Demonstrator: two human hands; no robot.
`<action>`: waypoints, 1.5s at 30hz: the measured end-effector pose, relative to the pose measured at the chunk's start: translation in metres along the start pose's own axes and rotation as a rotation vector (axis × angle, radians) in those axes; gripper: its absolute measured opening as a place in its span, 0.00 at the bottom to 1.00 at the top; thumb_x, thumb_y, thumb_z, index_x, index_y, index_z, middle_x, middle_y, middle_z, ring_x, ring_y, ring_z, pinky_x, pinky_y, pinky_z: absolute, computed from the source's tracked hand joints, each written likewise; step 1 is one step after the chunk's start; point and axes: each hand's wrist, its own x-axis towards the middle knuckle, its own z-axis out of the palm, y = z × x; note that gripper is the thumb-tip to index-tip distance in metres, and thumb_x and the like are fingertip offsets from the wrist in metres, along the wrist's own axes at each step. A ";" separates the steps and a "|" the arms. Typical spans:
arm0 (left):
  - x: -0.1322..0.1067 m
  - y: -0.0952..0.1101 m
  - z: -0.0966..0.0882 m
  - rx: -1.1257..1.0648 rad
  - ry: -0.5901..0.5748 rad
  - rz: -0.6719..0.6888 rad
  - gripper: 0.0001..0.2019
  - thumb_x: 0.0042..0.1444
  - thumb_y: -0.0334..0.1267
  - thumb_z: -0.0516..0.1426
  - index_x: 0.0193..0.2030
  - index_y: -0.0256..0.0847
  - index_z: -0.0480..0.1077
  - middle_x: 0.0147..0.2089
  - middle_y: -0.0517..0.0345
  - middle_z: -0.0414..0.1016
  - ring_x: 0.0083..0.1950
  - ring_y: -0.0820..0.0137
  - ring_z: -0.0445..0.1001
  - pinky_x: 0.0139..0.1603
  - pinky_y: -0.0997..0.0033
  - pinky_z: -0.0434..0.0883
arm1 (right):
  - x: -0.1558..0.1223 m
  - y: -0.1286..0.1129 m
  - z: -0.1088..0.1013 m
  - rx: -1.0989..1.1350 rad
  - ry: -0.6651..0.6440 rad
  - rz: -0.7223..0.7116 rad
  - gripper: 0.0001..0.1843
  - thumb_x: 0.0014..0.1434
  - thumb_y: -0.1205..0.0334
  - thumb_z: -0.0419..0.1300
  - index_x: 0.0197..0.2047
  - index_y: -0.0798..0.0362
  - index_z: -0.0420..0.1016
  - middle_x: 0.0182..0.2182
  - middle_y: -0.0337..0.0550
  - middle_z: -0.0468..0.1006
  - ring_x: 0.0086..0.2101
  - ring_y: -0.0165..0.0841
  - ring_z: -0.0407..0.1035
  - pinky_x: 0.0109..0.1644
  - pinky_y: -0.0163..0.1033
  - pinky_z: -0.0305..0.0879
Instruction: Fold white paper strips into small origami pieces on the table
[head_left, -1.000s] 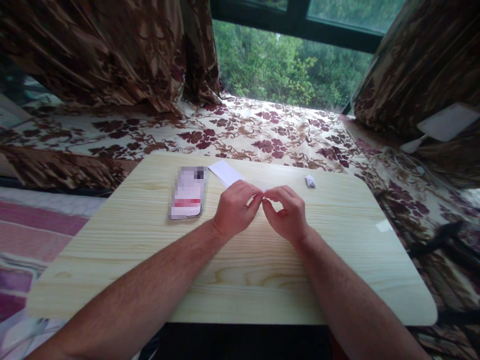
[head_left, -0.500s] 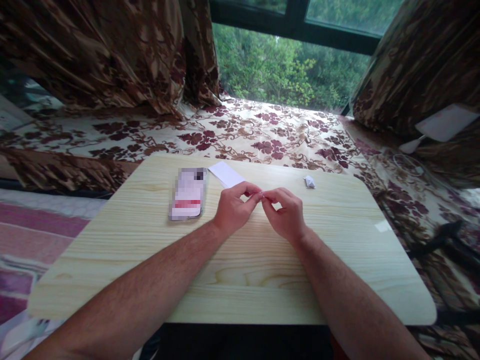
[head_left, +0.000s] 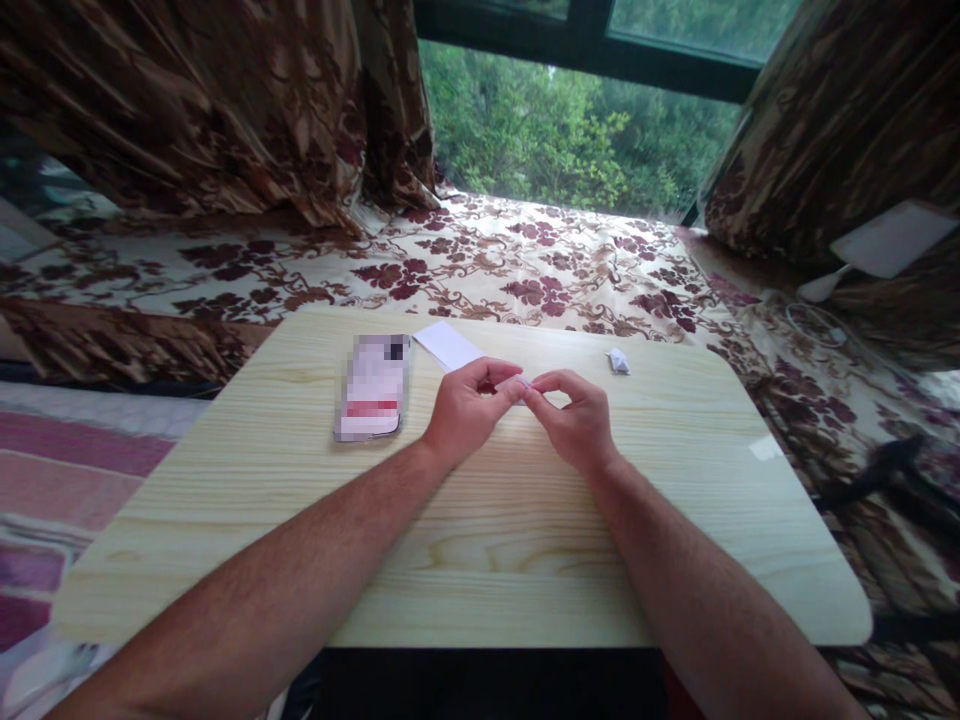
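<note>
My left hand (head_left: 466,412) and my right hand (head_left: 574,420) meet fingertip to fingertip over the middle of a light wooden table (head_left: 480,560). Both pinch a small white piece of paper (head_left: 523,384), most of it hidden by the fingers. A white paper strip (head_left: 448,346) lies flat just beyond my left hand. A phone (head_left: 373,387) rests face up to the left of that hand. A small folded white paper piece (head_left: 618,362) sits on the table to the right of my right hand.
Beyond the table lies a floral bedspread (head_left: 525,260) under a window, with brown patterned curtains (head_left: 225,110) on both sides. A white pad (head_left: 889,240) and a cable (head_left: 817,320) lie at the right. A striped pink cloth (head_left: 52,480) is at the left.
Both hands stay together pinching the small paper; the fingers shifted slightly as they work it. The view drifted a little.
</note>
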 end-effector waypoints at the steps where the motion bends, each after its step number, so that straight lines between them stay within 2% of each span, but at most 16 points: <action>1: 0.001 0.000 0.000 -0.022 -0.026 -0.023 0.14 0.50 0.45 0.65 0.39 0.39 0.78 0.36 0.54 0.80 0.36 0.67 0.77 0.39 0.68 0.74 | 0.000 0.000 0.000 0.005 -0.001 0.005 0.03 0.57 0.62 0.65 0.31 0.51 0.77 0.31 0.41 0.80 0.34 0.34 0.74 0.44 0.42 0.72; 4: 0.002 0.002 -0.001 -0.074 -0.064 -0.069 0.12 0.51 0.46 0.65 0.35 0.38 0.78 0.33 0.54 0.80 0.34 0.68 0.76 0.37 0.68 0.74 | 0.000 -0.002 0.000 0.022 -0.008 0.019 0.05 0.56 0.61 0.66 0.30 0.51 0.77 0.30 0.41 0.81 0.33 0.34 0.74 0.42 0.41 0.72; 8: 0.003 0.004 0.000 -0.118 -0.034 -0.096 0.11 0.50 0.45 0.65 0.33 0.38 0.78 0.32 0.56 0.80 0.33 0.69 0.76 0.37 0.69 0.73 | 0.001 -0.001 0.002 0.093 0.018 0.092 0.06 0.54 0.59 0.67 0.31 0.52 0.77 0.28 0.40 0.80 0.30 0.32 0.73 0.39 0.40 0.72; 12: 0.004 0.004 0.000 -0.136 -0.018 -0.127 0.12 0.49 0.45 0.66 0.33 0.37 0.78 0.31 0.56 0.80 0.32 0.71 0.74 0.35 0.71 0.71 | 0.002 0.002 0.004 0.231 0.003 0.185 0.09 0.53 0.59 0.67 0.36 0.53 0.78 0.30 0.41 0.81 0.30 0.32 0.74 0.37 0.38 0.73; 15: 0.004 0.003 -0.001 -0.126 -0.025 -0.128 0.12 0.49 0.45 0.66 0.33 0.37 0.78 0.31 0.56 0.79 0.31 0.72 0.73 0.34 0.72 0.70 | 0.002 0.001 0.004 0.236 -0.049 0.218 0.07 0.54 0.58 0.66 0.32 0.53 0.79 0.27 0.41 0.80 0.28 0.32 0.73 0.34 0.37 0.71; 19: 0.004 0.004 -0.001 -0.122 -0.014 -0.139 0.14 0.47 0.47 0.67 0.32 0.37 0.78 0.31 0.56 0.79 0.31 0.71 0.73 0.34 0.71 0.70 | 0.002 -0.001 0.004 0.247 -0.043 0.233 0.07 0.53 0.58 0.66 0.30 0.54 0.79 0.25 0.40 0.80 0.26 0.31 0.72 0.31 0.36 0.69; 29: 0.002 0.004 0.000 -0.146 -0.033 -0.158 0.14 0.48 0.46 0.66 0.35 0.37 0.78 0.34 0.55 0.80 0.35 0.70 0.74 0.39 0.71 0.70 | 0.002 -0.001 0.004 0.331 -0.037 0.310 0.07 0.54 0.59 0.65 0.31 0.54 0.80 0.25 0.40 0.80 0.26 0.30 0.71 0.30 0.34 0.67; 35: 0.003 0.003 0.000 -0.124 -0.064 -0.178 0.13 0.48 0.46 0.66 0.33 0.36 0.77 0.31 0.56 0.78 0.32 0.70 0.73 0.36 0.71 0.69 | 0.004 -0.003 0.001 0.388 -0.037 0.344 0.06 0.52 0.60 0.66 0.31 0.54 0.81 0.26 0.41 0.80 0.26 0.30 0.71 0.31 0.35 0.66; 45: 0.003 0.004 -0.001 -0.156 -0.083 -0.208 0.12 0.48 0.43 0.67 0.33 0.35 0.77 0.32 0.54 0.79 0.33 0.70 0.73 0.36 0.71 0.68 | 0.005 0.000 0.000 0.432 -0.069 0.385 0.05 0.51 0.62 0.66 0.30 0.55 0.81 0.25 0.40 0.80 0.25 0.29 0.70 0.31 0.35 0.65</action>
